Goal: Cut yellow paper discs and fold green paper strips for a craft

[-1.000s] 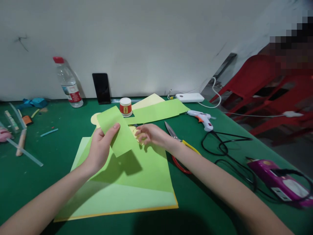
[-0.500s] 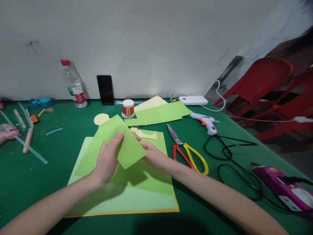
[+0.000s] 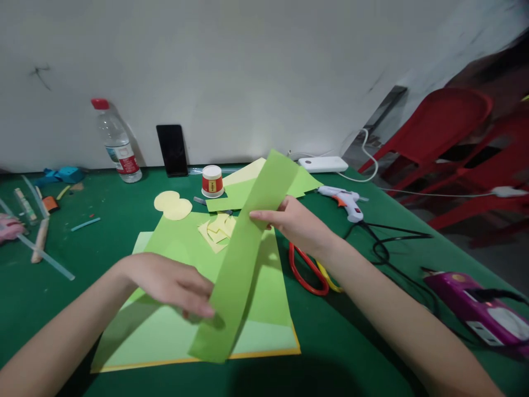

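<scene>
My right hand (image 3: 301, 223) pinches a long bright green paper strip (image 3: 248, 242) around its upper middle, thumb across the front. The strip slants from upper right down toward the near edge of the paper stack. Beside its lower part is my left hand (image 3: 177, 286), fingers loosely extended and not gripping; whether the fingertip touches the strip I cannot tell. Under both hands lie a larger green sheet (image 3: 182, 242) and a pale green sheet (image 3: 136, 342) with a yellow-orange edge. Cream paper scraps (image 3: 217, 229) rest on the green sheet, partly behind the strip.
Cream paper circles (image 3: 177, 208) lie behind the stack, near a red-and-white paper cup (image 3: 212, 182). To the right are scissors (image 3: 308, 275), partly hidden, a glue gun (image 3: 343, 201) and a purple power strip (image 3: 475, 309). A bottle (image 3: 119, 146) and a phone (image 3: 172, 150) stand at the wall.
The green paper, held in both hands before, now extends as a long strip in my right hand. My left hand has let go and moved down and left. Cream circles and scraps show more.
</scene>
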`<state>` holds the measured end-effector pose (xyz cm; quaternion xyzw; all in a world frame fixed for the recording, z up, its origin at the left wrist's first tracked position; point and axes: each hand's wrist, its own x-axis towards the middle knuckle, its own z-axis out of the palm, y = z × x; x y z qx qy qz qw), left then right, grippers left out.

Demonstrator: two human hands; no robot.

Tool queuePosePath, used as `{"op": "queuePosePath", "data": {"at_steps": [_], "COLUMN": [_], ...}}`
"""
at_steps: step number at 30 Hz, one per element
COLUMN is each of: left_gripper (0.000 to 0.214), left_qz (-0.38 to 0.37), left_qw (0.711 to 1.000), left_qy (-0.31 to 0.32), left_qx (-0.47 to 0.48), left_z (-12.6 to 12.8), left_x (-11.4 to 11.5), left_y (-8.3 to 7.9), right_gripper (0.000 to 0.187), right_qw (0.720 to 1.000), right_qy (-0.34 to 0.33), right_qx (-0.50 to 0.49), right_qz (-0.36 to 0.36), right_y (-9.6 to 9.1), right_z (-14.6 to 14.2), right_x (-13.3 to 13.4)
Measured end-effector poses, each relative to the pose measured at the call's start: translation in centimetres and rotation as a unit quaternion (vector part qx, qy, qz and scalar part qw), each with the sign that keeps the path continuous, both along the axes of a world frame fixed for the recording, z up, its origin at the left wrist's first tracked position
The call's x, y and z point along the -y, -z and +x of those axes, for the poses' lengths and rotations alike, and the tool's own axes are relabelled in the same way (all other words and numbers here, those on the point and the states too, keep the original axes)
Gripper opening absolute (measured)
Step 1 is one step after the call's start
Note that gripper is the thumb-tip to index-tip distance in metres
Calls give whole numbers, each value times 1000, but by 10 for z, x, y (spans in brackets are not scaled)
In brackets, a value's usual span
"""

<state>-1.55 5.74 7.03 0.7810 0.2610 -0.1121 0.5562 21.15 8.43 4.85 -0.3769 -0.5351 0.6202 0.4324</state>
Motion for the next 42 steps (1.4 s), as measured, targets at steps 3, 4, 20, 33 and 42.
{"op": "queuePosePath", "data": {"at_steps": [3,4,20,33,42], "left_gripper": [60,61,21,22,34], "left_qz": [-26,-10,493,688,356], "left_qw": [992,980,783,691,909], "left_qy": [-95,-160,-298,-145,-122], "left_qx": [76,119,236,167,181], "left_z": [-4,-3,27,28,19], "left_x": [-9,-9,22,29,23], "left_y": [3,7,2,12,-7], "right_gripper": [17,18,26,18,15], "right_qw": [999,998,987,863,818], "right_qy": [-41,-56,-72,27,-73], "right_qx": [23,25,124,141,134], "right_qz": [-17,-27,78,484,554], "right_y": [4,5,7,-18,-23], "right_z": [-12,-17,-39,-15,-3], "right_x": [11,15,39,47,37]}}
